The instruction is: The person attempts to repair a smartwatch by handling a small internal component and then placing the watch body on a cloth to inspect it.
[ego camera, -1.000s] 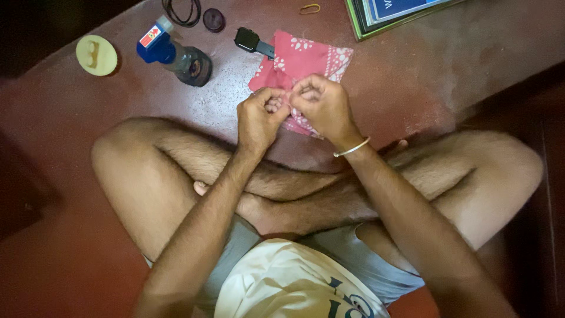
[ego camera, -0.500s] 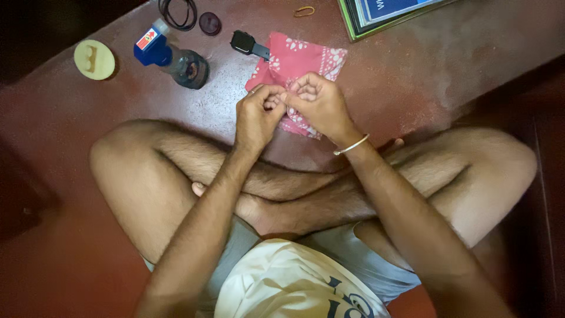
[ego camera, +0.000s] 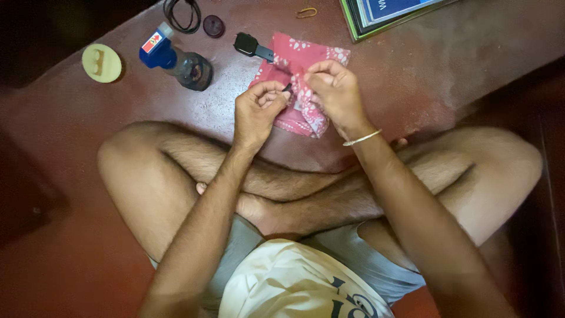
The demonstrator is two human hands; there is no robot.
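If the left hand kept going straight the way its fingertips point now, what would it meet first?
The left hand points toward the right hand, close above the pink patterned cloth. It would likely meet the right hand's fingers first, though depth is unclear.

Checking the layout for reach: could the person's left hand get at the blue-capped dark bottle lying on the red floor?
Probably yes. The blue-capped dark bottle lies on open floor up and left of the left hand, nothing between, though its fingers pinch a small dark piece.

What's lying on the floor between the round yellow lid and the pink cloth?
In the head view, a blue-capped bottle lies on its side between the yellow lid and pink cloth; nearer the cloth, a small black gadget.
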